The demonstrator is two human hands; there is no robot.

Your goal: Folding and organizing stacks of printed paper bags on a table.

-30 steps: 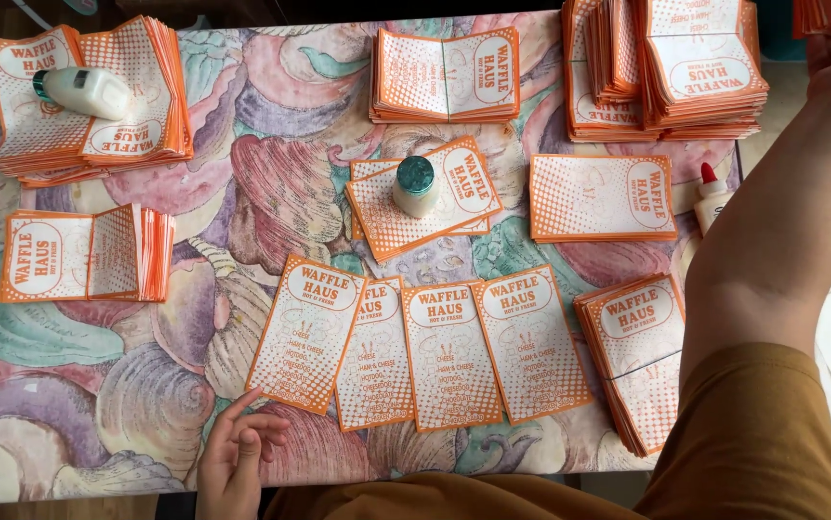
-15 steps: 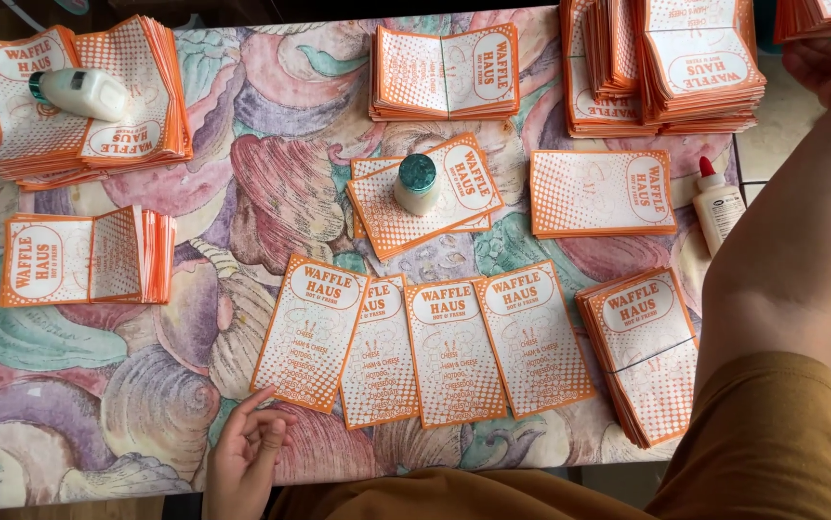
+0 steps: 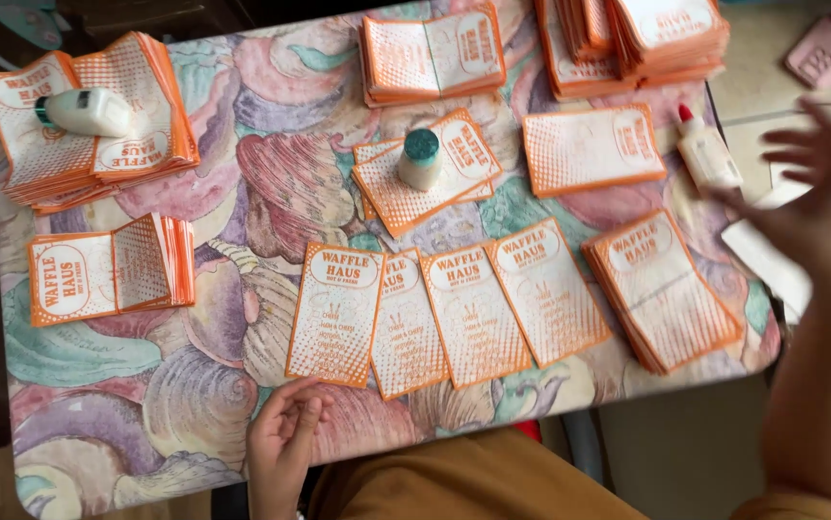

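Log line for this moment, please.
left hand: empty, on table edge by fanned orange-and-white cards | right hand: empty, blurred, raised near glue bottle

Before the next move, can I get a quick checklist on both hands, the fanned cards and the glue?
1. Left hand rests on table by the near edge, holding nothing: ok.
2. Right hand is blurred, grip unclear: cannot tell.
3. Four fanned cards lie flat, overlapping: ok.
4. Glue bottle lies capped at the right edge: ok.
5. Card stack nearest the right hand is skewed: not ok.
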